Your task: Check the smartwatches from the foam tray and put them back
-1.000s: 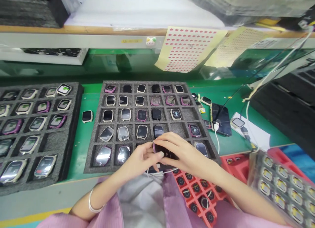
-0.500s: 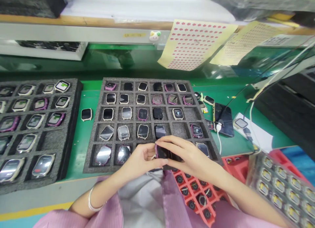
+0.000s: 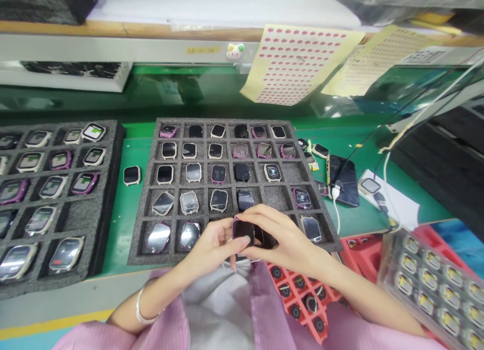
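Smooth green tabletop (image 3: 121,209), grainy foam tray (image 3: 295,173), glossy purple-edged watch (image 3: 242,230) in left hand (image 3: 212,243) and right hand's (image 3: 289,240) pinch

Bright, diffuse light; white glare on watch screens (image 3: 159,237) left of the hands (image 3: 282,235); dimness under the shelf (image 3: 151,43) beyond them; stretched, soft edges, with the clear tray (image 3: 390,261) rightward seemingly blurred.

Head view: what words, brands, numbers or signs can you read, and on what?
No words, brands or numbers are legible.
Hanging sheet: rows of red arrow signs.
Yellow label on the shelf edge: too blurred.
White label, upper right: too blurred.
Lit watch face: too small.
Held watch: no text visible.
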Tool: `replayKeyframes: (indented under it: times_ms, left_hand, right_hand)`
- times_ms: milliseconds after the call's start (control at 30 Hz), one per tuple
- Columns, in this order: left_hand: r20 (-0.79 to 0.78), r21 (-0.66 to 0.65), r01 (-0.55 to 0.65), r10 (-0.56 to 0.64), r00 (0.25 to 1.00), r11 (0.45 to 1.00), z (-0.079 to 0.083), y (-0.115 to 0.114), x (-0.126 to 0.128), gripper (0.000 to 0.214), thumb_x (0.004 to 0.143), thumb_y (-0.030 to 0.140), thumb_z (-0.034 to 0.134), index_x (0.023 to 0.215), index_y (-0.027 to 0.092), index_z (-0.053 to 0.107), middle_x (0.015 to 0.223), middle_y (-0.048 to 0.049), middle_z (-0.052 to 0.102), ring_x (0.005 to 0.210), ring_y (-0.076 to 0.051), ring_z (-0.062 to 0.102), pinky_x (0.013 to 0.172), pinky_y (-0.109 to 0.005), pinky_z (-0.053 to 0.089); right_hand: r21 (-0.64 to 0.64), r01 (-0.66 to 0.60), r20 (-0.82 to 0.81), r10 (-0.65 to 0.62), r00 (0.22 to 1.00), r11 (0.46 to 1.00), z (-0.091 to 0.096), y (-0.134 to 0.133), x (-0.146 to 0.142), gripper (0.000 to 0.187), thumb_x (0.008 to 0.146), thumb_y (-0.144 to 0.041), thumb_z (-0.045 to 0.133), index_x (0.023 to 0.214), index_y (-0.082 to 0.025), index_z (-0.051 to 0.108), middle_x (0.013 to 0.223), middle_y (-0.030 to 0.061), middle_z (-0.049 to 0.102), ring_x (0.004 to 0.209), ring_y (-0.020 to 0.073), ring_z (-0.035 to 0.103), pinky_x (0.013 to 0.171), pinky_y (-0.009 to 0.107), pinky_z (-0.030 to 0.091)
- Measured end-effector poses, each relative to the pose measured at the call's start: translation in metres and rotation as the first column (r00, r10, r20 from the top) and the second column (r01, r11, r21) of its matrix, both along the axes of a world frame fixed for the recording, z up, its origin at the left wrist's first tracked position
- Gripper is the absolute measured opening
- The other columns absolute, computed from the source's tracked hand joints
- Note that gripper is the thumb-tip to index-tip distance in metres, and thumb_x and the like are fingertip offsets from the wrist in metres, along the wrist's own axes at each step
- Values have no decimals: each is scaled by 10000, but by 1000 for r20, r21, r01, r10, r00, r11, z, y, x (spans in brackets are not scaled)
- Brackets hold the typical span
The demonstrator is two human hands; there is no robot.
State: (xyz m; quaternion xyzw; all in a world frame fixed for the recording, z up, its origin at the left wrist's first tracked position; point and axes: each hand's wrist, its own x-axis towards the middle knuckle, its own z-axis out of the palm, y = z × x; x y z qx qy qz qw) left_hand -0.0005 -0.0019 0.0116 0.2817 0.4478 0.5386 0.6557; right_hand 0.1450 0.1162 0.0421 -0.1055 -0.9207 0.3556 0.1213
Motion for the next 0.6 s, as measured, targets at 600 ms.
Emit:
replayKeyframes:
  times_ms: [600]
  left_hand:
    - [-107, 8, 23, -22, 994, 1000, -3, -3, 5, 395, 846, 412, 619, 1121, 130, 582, 704, -15, 614, 552, -128, 589, 462, -210, 461]
  right_hand:
    - [43, -30, -36, 31, 999, 999, 0, -2, 5, 431, 880, -329, 632, 1277, -195, 533, 1087, 111, 605, 983, 228, 590, 834, 387, 540]
